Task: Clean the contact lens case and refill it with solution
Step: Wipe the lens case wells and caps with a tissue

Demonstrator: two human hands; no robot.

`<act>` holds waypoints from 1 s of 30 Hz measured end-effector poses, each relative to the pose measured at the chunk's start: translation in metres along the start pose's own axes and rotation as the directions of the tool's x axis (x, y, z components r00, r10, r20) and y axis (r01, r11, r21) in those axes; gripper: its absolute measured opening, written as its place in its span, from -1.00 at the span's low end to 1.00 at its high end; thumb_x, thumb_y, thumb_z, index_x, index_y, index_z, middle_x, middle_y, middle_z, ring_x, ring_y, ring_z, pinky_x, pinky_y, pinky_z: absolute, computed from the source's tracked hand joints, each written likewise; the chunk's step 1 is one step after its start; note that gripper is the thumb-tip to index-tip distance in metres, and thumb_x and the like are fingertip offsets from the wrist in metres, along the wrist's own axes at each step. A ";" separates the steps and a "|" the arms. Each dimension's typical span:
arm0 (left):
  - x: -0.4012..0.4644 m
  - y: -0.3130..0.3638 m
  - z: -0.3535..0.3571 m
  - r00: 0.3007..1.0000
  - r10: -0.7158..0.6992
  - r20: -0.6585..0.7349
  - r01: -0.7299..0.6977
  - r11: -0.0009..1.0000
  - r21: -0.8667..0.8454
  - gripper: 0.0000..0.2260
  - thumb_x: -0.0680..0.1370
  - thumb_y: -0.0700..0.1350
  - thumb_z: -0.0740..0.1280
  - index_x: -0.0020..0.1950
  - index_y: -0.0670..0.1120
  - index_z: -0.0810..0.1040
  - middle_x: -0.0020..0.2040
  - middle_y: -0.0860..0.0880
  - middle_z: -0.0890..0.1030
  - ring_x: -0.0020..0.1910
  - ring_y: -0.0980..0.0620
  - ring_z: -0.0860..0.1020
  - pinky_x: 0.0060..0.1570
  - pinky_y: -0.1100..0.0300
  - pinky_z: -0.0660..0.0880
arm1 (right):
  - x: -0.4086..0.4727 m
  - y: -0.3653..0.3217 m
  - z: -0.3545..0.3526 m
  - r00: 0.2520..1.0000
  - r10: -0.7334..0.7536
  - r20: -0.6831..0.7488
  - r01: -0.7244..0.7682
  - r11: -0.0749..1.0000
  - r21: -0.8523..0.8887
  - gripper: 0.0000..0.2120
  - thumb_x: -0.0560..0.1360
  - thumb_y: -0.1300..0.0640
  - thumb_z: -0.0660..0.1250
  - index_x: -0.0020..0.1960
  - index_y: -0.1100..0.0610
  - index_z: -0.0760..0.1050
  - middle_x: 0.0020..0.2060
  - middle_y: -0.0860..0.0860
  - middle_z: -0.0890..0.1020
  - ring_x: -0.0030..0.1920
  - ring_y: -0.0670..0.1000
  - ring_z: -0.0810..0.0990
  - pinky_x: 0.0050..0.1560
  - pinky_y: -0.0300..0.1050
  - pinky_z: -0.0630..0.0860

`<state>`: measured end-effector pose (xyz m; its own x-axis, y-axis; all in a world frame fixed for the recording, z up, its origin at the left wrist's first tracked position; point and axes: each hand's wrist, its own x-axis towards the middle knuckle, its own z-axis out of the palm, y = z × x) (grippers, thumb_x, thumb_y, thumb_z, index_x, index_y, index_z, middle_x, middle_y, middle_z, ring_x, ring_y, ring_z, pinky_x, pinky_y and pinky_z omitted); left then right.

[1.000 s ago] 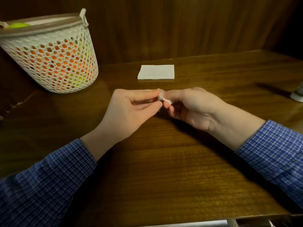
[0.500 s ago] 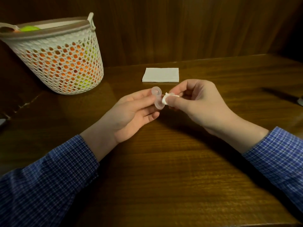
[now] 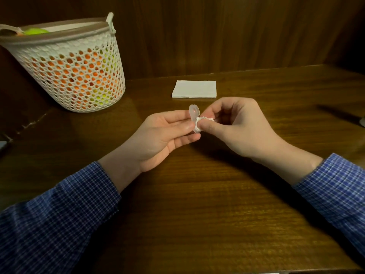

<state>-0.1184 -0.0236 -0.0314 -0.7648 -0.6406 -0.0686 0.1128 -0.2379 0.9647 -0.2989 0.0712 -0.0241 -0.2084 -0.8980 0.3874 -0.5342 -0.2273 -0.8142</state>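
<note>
A small clear contact lens case (image 3: 193, 112) stands on edge above the middle of the wooden table (image 3: 197, 194). My left hand (image 3: 164, 133) holds its lower part between thumb and fingers, and one round well sticks up free. My right hand (image 3: 233, 127) pinches the white ribbed cap (image 3: 205, 120) on the case's other well, thumb in front and fingers curled behind. The lower well is mostly hidden by my fingers. A folded white tissue (image 3: 194, 89) lies flat just beyond my hands.
A white perforated basket (image 3: 67, 64) holding orange and yellow-green things stands at the back left. A dark wooden wall rises behind the table. Part of a pale object (image 3: 362, 122) shows at the right edge. The near table edge runs along the bottom.
The case has come out from between my closed hands and now stands on edge, one well showing. My right hand has shifted its pinch onto the white cap.
</note>
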 end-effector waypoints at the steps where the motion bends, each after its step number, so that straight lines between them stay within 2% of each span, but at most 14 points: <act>1: 0.000 0.000 0.000 1.000 -0.018 0.005 0.018 1.000 -0.013 -0.60 0.50 -0.23 0.39 0.34 -0.24 0.59 0.25 -0.16 0.69 0.19 -0.02 0.69 0.02 0.23 0.63 | 0.000 0.000 0.000 1.000 0.001 0.007 -0.001 1.000 0.012 -0.90 0.45 0.12 0.56 -0.06 0.10 0.69 -0.18 -0.05 0.72 -0.15 -0.01 0.68 -0.13 -0.17 0.66; 7: 0.001 0.002 -0.005 0.992 -0.101 0.074 0.103 0.994 -0.024 -0.69 0.48 -0.24 0.41 0.20 -0.29 0.67 0.21 -0.20 0.68 0.06 0.01 0.69 -0.01 0.25 0.65 | -0.001 -0.003 -0.004 0.997 -0.036 0.075 0.035 0.999 0.015 -0.90 0.47 0.16 0.55 -0.05 0.14 0.69 -0.20 -0.03 0.70 -0.19 -0.01 0.65 -0.17 -0.25 0.62; 11: -0.001 -0.002 -0.005 1.000 0.011 0.018 -0.012 0.997 0.078 -0.71 0.43 -0.27 0.44 0.14 -0.28 0.68 0.13 -0.21 0.72 0.07 -0.06 0.73 -0.03 0.23 0.66 | -0.005 -0.006 0.002 0.999 0.028 0.039 -0.027 1.000 -0.010 -0.93 0.47 0.17 0.55 -0.10 0.12 0.67 -0.22 0.01 0.71 -0.21 0.00 0.65 -0.20 -0.22 0.63; 13: -0.003 -0.004 -0.004 0.993 0.118 -0.006 -0.115 0.976 0.187 -0.73 0.42 -0.27 0.47 0.12 -0.26 0.69 0.08 -0.18 0.74 0.07 -0.09 0.73 -0.02 0.20 0.67 | -0.007 -0.008 0.007 0.984 0.175 0.010 -0.176 0.982 0.063 -0.94 0.47 0.18 0.54 -0.15 0.11 0.67 -0.24 0.05 0.71 -0.22 0.01 0.67 -0.20 -0.18 0.65; 15: -0.005 -0.005 -0.003 0.964 0.265 0.020 -0.252 0.888 0.384 -0.73 0.46 -0.28 0.48 0.15 -0.27 0.69 0.05 -0.15 0.75 0.06 -0.11 0.73 0.01 0.15 0.67 | -0.005 -0.011 0.011 0.915 0.396 0.083 -0.403 0.875 0.269 -0.88 0.49 0.26 0.51 -0.21 0.12 0.69 -0.31 0.08 0.71 -0.29 0.02 0.66 -0.28 -0.16 0.61; 17: -0.006 -0.004 -0.002 0.908 0.405 0.104 -0.389 0.727 0.566 -0.77 0.51 -0.29 0.48 0.16 -0.22 0.70 0.00 -0.09 0.74 0.02 -0.07 0.72 0.02 0.16 0.66 | -0.003 -0.016 0.012 0.795 0.556 0.244 -0.599 0.652 0.465 -0.90 0.51 0.33 0.45 -0.15 0.18 0.69 -0.41 0.06 0.66 -0.39 -0.06 0.59 -0.42 -0.22 0.49; 19: -0.007 -0.003 0.000 0.863 0.483 0.148 -0.453 0.610 0.650 -0.77 0.52 -0.25 0.49 0.17 -0.15 0.70 -0.01 -0.05 0.73 0.00 -0.03 0.71 -0.01 0.21 0.64 | -0.001 -0.018 0.009 0.686 0.607 0.402 -0.710 0.438 0.551 -0.84 0.52 0.35 0.41 -0.19 0.21 0.71 -0.38 0.04 0.65 -0.45 -0.13 0.54 -0.44 -0.29 0.42; 21: -0.008 -0.002 0.002 0.851 0.505 0.147 -0.465 0.592 0.659 -0.75 0.51 -0.24 0.50 0.19 -0.12 0.68 0.01 -0.05 0.73 0.00 -0.01 0.71 -0.02 0.22 0.64 | -0.001 -0.015 0.006 0.658 0.598 0.458 -0.736 0.381 0.559 -0.61 0.54 0.34 0.38 -0.44 0.18 0.68 -0.38 0.03 0.64 -0.44 -0.14 0.53 -0.38 -0.30 0.42; 22: -0.007 -0.002 0.002 0.855 0.500 0.137 -0.457 0.602 0.654 -0.75 0.51 -0.24 0.50 0.18 -0.11 0.68 0.01 -0.05 0.74 0.01 -0.02 0.71 -0.01 0.19 0.65 | -0.001 -0.015 0.006 0.676 0.585 0.448 -0.723 0.409 0.557 -0.64 0.55 0.34 0.38 -0.41 0.22 0.69 -0.40 0.03 0.64 -0.44 -0.13 0.53 -0.36 -0.29 0.42; 23: -0.007 -0.002 0.002 0.866 0.485 0.119 -0.439 0.625 0.646 -0.76 0.50 -0.23 0.50 0.17 -0.11 0.69 0.00 -0.05 0.74 0.01 -0.03 0.71 0.01 0.15 0.66 | -0.001 -0.016 0.006 0.711 0.567 0.416 -0.694 0.468 0.548 -0.76 0.54 0.34 0.39 -0.27 0.24 0.71 -0.41 0.04 0.64 -0.43 -0.12 0.54 -0.37 -0.28 0.44; 25: -0.007 -0.003 0.002 0.909 0.414 0.057 -0.374 0.745 0.552 -0.77 0.46 -0.19 0.50 0.12 -0.09 0.72 0.00 -0.06 0.76 0.03 -0.06 0.73 0.02 0.12 0.68 | -0.002 -0.015 0.006 0.826 0.492 0.275 -0.561 0.675 0.479 -0.93 0.53 0.31 0.44 -0.10 0.24 0.70 -0.35 0.09 0.68 -0.36 -0.04 0.60 -0.32 -0.22 0.53; 27: -0.007 -0.003 0.003 0.957 0.290 -0.013 -0.269 0.904 0.333 -0.75 0.40 -0.18 0.50 0.08 -0.11 0.73 0.04 -0.11 0.76 0.05 -0.08 0.74 -0.02 0.18 0.68 | -0.005 -0.012 0.005 0.941 0.322 0.099 -0.337 0.897 0.285 -0.97 0.50 0.25 0.49 -0.11 0.19 0.70 -0.26 0.08 0.74 -0.27 -0.02 0.67 -0.22 -0.23 0.60; 28: -0.007 -0.003 0.003 0.970 0.239 -0.034 -0.224 0.943 0.248 -0.73 0.39 -0.19 0.50 0.08 -0.13 0.73 0.06 -0.13 0.76 0.07 -0.09 0.74 -0.03 0.20 0.67 | -0.005 -0.011 0.005 0.978 0.208 0.028 -0.210 0.963 0.169 -0.97 0.50 0.21 0.51 -0.11 0.17 0.69 -0.25 0.05 0.74 -0.25 -0.05 0.68 -0.22 -0.28 0.59; 30: -0.006 -0.005 0.003 0.975 0.215 -0.052 -0.201 0.960 0.195 -0.71 0.38 -0.19 0.50 0.10 -0.15 0.72 0.09 -0.15 0.75 0.10 -0.09 0.73 -0.03 0.21 0.67 | -0.006 -0.010 0.007 0.998 0.038 -0.040 -0.038 0.999 0.013 -0.93 0.49 0.15 0.53 -0.11 0.14 0.68 -0.26 0.00 0.71 -0.25 -0.06 0.67 -0.25 -0.31 0.57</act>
<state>-0.1161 -0.0168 -0.0349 -0.6888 -0.7138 0.1270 0.1379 0.0430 0.9895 -0.2864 0.0765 -0.0209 -0.2611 -0.8905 0.3727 -0.5156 -0.1977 -0.8337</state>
